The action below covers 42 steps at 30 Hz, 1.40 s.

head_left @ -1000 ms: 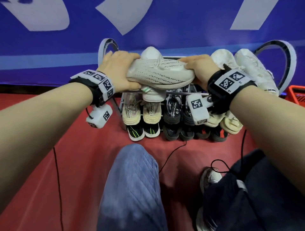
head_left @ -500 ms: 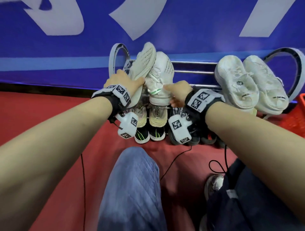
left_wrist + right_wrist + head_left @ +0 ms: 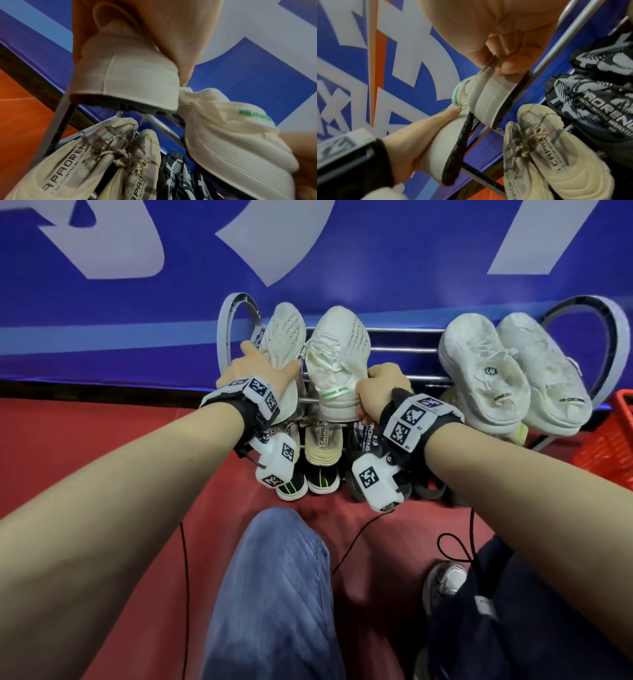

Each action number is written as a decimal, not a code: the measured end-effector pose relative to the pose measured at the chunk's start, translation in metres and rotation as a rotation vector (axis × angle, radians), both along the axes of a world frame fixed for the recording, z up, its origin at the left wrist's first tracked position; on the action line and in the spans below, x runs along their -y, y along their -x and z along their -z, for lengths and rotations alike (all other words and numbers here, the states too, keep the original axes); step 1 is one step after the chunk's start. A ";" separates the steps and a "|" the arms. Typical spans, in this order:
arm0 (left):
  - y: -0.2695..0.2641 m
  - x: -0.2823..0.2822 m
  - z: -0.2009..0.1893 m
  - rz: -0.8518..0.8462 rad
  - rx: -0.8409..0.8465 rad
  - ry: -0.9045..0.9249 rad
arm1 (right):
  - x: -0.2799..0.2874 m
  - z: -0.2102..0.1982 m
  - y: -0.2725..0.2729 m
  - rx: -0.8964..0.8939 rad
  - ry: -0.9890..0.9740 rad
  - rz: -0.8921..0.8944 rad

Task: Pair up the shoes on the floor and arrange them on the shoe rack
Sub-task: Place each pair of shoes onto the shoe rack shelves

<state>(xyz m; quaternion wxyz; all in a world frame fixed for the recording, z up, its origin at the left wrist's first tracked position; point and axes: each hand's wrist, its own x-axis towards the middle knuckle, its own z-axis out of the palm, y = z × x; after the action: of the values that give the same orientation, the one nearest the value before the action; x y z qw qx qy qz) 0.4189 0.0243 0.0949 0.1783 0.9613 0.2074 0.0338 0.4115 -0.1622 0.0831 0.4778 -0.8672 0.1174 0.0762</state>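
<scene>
Fingers (image 3: 510, 66) of the right hand (image 3: 380, 392) pinch the right cream sneaker's (image 3: 337, 361) heel while the left hand (image 3: 257, 371) grips its mate (image 3: 286, 337), both toes pointing far along the shoe rack's (image 3: 404, 350) top rails.

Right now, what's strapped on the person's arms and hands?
Forearms are bare, no sleeves or gloves. The left hand and right hand each have a black wrist strap carrying white plates with black square fiducial tags. A white camera module, also tagged, hangs under each wrist. Thin black cables trail to the floor.
</scene>
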 end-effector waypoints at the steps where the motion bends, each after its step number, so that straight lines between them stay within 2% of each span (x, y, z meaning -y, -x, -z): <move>1: -0.001 0.003 0.001 0.012 0.007 -0.004 | 0.001 0.001 0.002 0.003 0.023 -0.008; 7: 0.002 0.014 0.013 0.072 0.011 0.154 | 0.006 0.000 0.003 -0.037 0.036 -0.032; 13: 0.016 0.004 0.021 0.221 0.109 0.121 | 0.003 0.001 0.002 -0.033 -0.059 -0.065; 17: 0.007 0.008 0.013 0.205 0.158 0.141 | -0.011 0.002 -0.003 -0.046 -0.135 -0.065; 21: -0.002 0.008 0.010 0.189 0.131 0.128 | -0.017 0.000 -0.008 -0.058 -0.105 -0.107; 25: 0.000 0.006 0.016 0.190 0.167 0.123 | -0.015 -0.005 -0.010 -0.077 -0.080 -0.132; 29: 0.002 0.000 0.026 0.134 0.222 0.159 | -0.022 -0.003 -0.007 -0.096 -0.142 -0.168; 34: -0.008 -0.008 0.023 0.184 0.171 0.140 | -0.030 0.000 -0.009 -0.084 -0.164 -0.146; 38: -0.009 -0.006 0.024 0.145 0.139 0.110 | -0.028 0.001 -0.010 -0.064 -0.138 -0.173; 40: -0.005 0.001 0.026 0.157 0.212 0.043 | -0.022 0.003 -0.009 -0.075 -0.173 -0.190; 42: 0.001 0.008 0.021 0.271 0.354 -0.072 | -0.015 0.002 -0.011 -0.035 -0.108 -0.194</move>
<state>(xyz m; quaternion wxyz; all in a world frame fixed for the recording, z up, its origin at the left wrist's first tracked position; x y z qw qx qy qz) 0.4176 0.0161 0.0738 0.1803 0.9652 0.0407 0.1852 0.4226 -0.1475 0.0815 0.5123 -0.8459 0.0368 0.1434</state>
